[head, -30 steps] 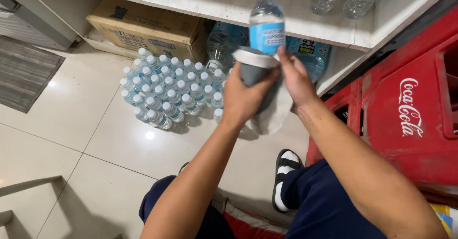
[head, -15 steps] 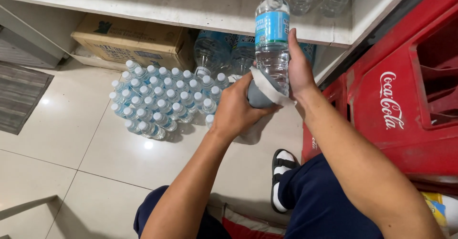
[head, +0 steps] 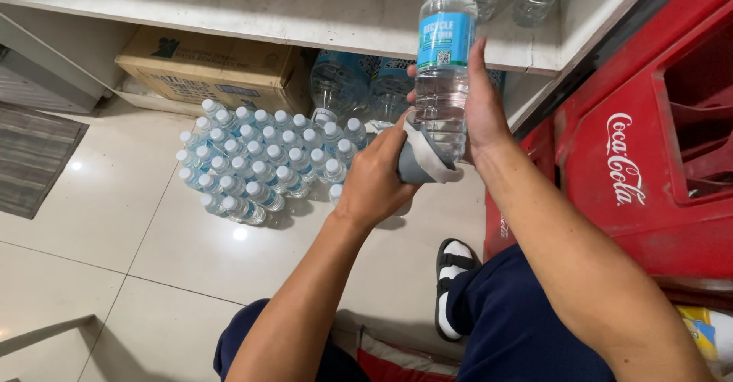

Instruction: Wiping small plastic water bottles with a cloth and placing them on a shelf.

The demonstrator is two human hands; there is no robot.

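Clear ribbed plastic forms the upright bottle, which is gripped by the right hand before the white shelf edge. A soft grey cloth is pressed against its base, clenched in the left hand. Glossy floor tiles lie open leftward.

Place: a shop's stockroom or back corner.
Stock: a shrink-wrapped pack of small water bottles on the tiled floor.
Shelf: white, just above the pack, with a cardboard carton beneath.
Crates: red drink crates stacked right of the shelf.
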